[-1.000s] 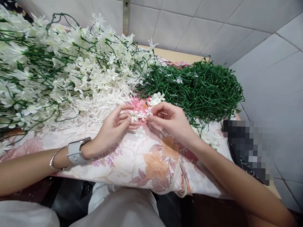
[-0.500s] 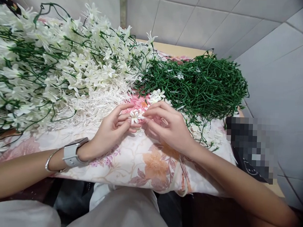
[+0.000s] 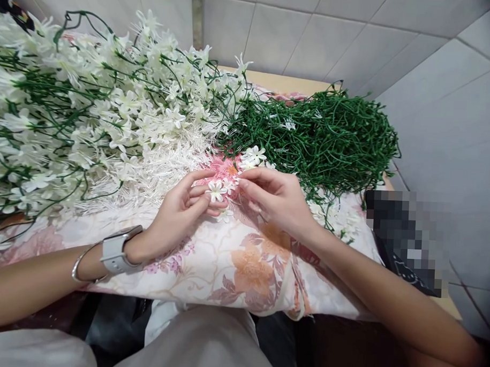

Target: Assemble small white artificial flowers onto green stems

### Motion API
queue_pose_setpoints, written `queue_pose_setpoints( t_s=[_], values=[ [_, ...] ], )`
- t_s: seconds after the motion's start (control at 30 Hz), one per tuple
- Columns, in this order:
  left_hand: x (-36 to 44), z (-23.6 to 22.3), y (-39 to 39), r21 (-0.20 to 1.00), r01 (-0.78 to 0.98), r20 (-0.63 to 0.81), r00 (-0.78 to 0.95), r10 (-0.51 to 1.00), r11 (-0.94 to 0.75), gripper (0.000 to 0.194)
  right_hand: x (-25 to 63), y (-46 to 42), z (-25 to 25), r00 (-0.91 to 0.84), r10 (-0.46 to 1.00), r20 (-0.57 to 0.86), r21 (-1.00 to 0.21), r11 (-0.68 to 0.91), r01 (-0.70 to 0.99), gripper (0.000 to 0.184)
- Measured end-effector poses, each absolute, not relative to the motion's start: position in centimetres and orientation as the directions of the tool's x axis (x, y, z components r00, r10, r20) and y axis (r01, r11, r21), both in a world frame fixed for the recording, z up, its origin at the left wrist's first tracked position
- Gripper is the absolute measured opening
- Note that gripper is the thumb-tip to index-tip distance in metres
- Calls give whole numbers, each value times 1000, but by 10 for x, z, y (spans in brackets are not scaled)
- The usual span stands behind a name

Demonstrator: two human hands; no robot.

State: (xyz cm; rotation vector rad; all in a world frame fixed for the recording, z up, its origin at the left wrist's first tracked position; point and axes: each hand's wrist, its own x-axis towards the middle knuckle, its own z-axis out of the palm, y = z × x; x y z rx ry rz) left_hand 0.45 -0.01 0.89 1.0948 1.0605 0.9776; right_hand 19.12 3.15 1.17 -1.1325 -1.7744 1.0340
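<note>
My left hand pinches a small white artificial flower between thumb and fingers over a floral cloth. My right hand meets it from the right, fingers curled and pinched at the same flower cluster. A few loose white flower heads lie just beyond the fingertips. A pile of green plastic stems sits behind my right hand. A big heap of white flowers on green stems lies to the left.
White feathery plastic sprigs lie between the flower heap and my hands. The tiled wall closes the back and right. A blurred dark object sits at the table's right edge. My lap is below the cloth.
My right hand has drawn in close to the left, its fingertips shifting slightly on the flower. The view has tilted a little.
</note>
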Motion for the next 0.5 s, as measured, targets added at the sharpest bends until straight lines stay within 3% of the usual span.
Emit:
queue_pose_setpoints(
  t_s=[0.1,0.17,0.23,0.5],
  values=[
    [3,6,-1,980,-90,-151,249,957,178,35,190,24,15,-406,837,368,-710,535,459,12],
    [2,4,-3,982,-99,-131,272,953,163,36,188,20,15,-509,719,474,-531,694,486,16],
    [2,2,-4,985,-104,-103,299,949,140,36,186,18,14,-566,643,516,-428,766,480,18],
    [0,-1,-6,977,-159,-71,388,919,142,36,183,20,3,-546,629,554,-391,775,496,15]
  ],
)
